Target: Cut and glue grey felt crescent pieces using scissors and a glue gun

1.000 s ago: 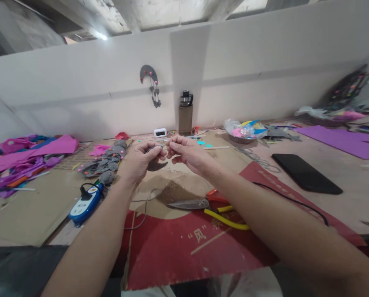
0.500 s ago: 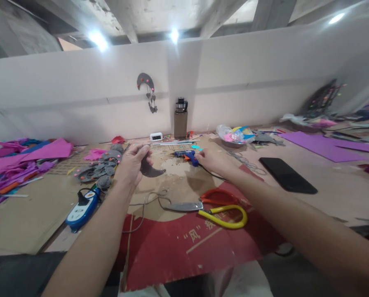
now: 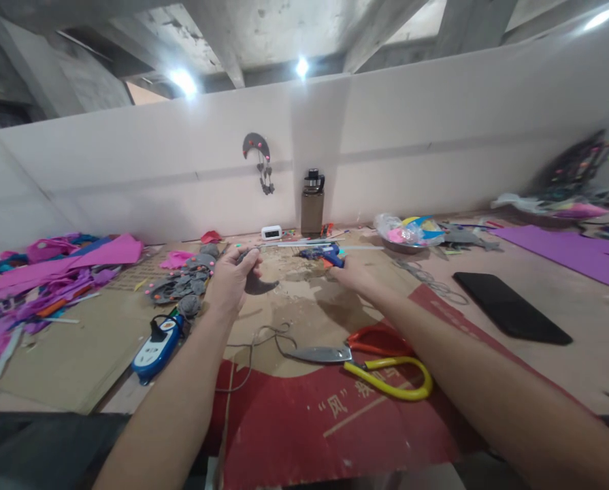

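Observation:
My left hand [image 3: 235, 275] is closed on a dark grey felt crescent [image 3: 260, 286], its pointed tip sticking out to the right. To the right, my right hand [image 3: 352, 273] has its fingers closed at the handle of a blue glue gun [image 3: 327, 254], whose nozzle points left. The fingertips are partly hidden. Scissors [image 3: 324, 354] with one red and one yellow handle lie nearer me on the cardboard [image 3: 304, 425]. A loose grey cord [image 3: 256, 344] curls beside their blades.
At the left are a blue-and-white power strip [image 3: 157, 347], grey felt pieces [image 3: 176, 280] and pink and purple scraps [image 3: 79, 262]. A bottle [image 3: 312, 211] and small clock [image 3: 271, 233] stand at the back. Rightward are a bowl [image 3: 406, 246], phone [image 3: 511, 306] and purple sheet [image 3: 569, 250].
The view has shifted, so the scene sits farther right and slightly lower. My right hand has moved lower around the glue gun's handle. The felt crescent stays in my left hand.

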`<state>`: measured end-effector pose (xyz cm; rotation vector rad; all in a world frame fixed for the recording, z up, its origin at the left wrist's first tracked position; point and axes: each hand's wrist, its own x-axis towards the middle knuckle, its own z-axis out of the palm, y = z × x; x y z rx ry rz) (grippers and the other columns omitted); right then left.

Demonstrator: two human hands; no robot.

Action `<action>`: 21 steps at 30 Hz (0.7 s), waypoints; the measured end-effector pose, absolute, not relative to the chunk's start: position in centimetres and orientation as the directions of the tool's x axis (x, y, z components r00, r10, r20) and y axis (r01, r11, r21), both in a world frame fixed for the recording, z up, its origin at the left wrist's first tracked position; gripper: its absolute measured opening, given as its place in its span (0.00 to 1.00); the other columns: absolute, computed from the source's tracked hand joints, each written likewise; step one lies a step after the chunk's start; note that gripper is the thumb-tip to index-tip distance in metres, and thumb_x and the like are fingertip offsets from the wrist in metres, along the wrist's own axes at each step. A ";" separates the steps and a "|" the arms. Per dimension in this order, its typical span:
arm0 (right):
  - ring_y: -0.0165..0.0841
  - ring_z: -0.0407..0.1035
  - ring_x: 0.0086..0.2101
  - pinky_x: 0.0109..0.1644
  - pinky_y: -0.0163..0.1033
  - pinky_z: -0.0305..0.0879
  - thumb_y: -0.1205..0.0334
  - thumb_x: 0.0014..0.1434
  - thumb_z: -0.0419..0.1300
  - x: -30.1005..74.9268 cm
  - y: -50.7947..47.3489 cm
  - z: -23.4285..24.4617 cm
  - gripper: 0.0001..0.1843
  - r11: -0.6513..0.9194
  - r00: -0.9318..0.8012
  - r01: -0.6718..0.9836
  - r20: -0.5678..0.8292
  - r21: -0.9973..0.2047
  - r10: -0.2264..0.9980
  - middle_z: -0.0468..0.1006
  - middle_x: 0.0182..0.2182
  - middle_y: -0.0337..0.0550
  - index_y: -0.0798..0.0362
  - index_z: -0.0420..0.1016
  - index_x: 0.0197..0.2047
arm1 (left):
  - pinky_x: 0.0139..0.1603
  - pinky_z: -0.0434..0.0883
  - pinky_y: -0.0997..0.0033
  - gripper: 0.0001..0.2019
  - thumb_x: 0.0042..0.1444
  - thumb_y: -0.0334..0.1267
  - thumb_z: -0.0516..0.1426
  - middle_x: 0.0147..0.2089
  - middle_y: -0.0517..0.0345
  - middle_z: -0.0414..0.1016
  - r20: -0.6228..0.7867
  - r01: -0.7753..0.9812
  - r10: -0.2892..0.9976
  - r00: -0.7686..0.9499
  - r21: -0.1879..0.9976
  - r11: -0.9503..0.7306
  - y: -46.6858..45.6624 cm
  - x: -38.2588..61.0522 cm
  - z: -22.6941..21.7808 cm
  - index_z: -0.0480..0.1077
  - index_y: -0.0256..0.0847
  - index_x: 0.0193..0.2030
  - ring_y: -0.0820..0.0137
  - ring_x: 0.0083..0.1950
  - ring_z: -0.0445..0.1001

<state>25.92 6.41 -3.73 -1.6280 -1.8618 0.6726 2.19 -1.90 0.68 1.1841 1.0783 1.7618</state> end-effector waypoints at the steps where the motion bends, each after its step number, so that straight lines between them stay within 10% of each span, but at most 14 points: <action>1: 0.36 0.69 0.25 0.27 0.37 0.62 0.63 0.49 0.57 25.7 5.8 -3.2 0.05 0.137 -0.103 0.644 0.092 -0.753 0.990 0.74 0.25 0.45 0.50 0.67 0.32 | 0.22 0.64 0.81 0.12 0.45 0.44 0.64 0.27 0.64 0.70 0.343 -0.082 0.886 -0.312 0.920 -0.384 -1.9 2.1 0.6 0.72 0.39 0.32 0.81 0.21 0.65; 6: 0.31 0.67 0.24 0.32 0.39 0.69 0.63 0.52 0.57 24.1 2.1 -0.1 0.07 0.220 -0.296 0.013 0.206 -0.975 0.933 0.72 0.27 0.38 0.47 0.63 0.36 | 0.22 0.63 0.82 0.12 0.47 0.45 0.64 0.27 0.62 0.72 0.434 0.136 0.796 -0.422 0.898 -0.417 -1.9 1.6 0.5 0.74 0.38 0.34 0.80 0.22 0.66; 21: 0.26 0.64 0.23 0.23 0.34 0.65 0.55 0.63 0.52 23.0 -2.5 1.2 0.12 0.384 -0.453 -0.133 0.400 -0.914 0.796 0.70 0.29 0.37 0.52 0.63 0.46 | 0.22 0.61 0.80 0.11 0.45 0.42 0.64 0.22 0.64 0.69 0.374 -0.040 0.818 -0.438 0.901 -0.433 -1.8 2.1 0.8 0.71 0.36 0.27 0.81 0.19 0.63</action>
